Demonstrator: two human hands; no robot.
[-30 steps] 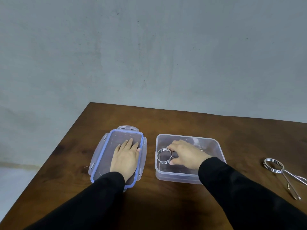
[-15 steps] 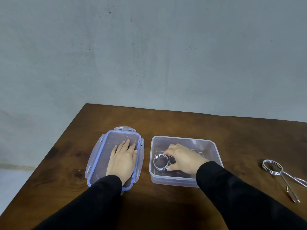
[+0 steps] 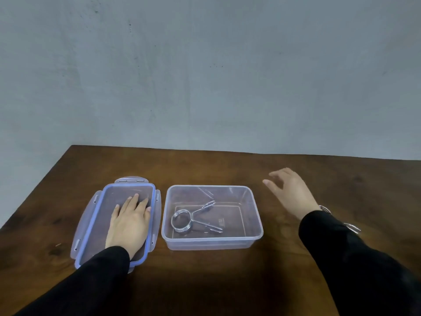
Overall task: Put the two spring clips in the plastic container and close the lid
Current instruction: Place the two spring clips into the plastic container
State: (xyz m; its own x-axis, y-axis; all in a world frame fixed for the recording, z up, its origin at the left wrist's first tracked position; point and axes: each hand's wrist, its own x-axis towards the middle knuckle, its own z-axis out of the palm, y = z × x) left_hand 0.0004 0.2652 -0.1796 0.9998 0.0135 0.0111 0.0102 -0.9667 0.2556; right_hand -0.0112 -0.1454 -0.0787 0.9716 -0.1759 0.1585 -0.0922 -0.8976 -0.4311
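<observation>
The table (image 3: 227,281) lies bare ahead of and to the right of the right hand (image 3: 291,192), which hovers open and empty, fingers spread. To its left stands the open container (image 3: 256,233) holding one clip (image 3: 189,218); the second clip (image 3: 352,228) peeks from behind the right sleeve. The left hand (image 3: 129,222) lies flat, holding nothing, on the lid (image 3: 91,224), just left of the container.

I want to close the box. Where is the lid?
The lid lies flat on the table, just left of the container, under the left hand.
</observation>
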